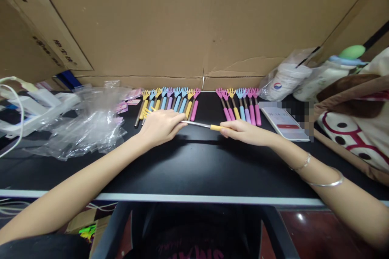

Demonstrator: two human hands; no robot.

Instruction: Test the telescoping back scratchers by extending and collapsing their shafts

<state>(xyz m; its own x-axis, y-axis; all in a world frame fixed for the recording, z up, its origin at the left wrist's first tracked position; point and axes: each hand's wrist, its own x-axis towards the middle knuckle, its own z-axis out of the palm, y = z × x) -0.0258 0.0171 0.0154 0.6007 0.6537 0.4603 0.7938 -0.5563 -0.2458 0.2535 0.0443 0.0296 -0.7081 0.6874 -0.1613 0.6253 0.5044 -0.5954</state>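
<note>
The right hand (243, 130) pinches the yellow handle of one scratcher (199, 124) between thumb and fingers; the left hand (164, 127), palm down, is curled over its metal rod, with a yellow claw showing past the knuckles. The scratcher is held level above the middle of the black desk (194, 170).

From it, at 10 o'clock, just beyond the left hand, lies a row of nine scratchers (178, 104): four blue, three yellow, one purple, one pink. At 2 o'clock, just beyond the right hand, lie seven more (251, 114): four pink, one yellow, one blue, one purple.

At 3 o'clock lies one phone (281, 120), with one cloth bag (355, 129) farther out. Toward 2 o'clock stand one cup (288, 83) and one bottle (326, 79). At 9 o'clock are clear bags (91, 125), too jumbled to count, then one power strip (65, 101). Two bracelets (330, 183) circle the right arm.
</note>
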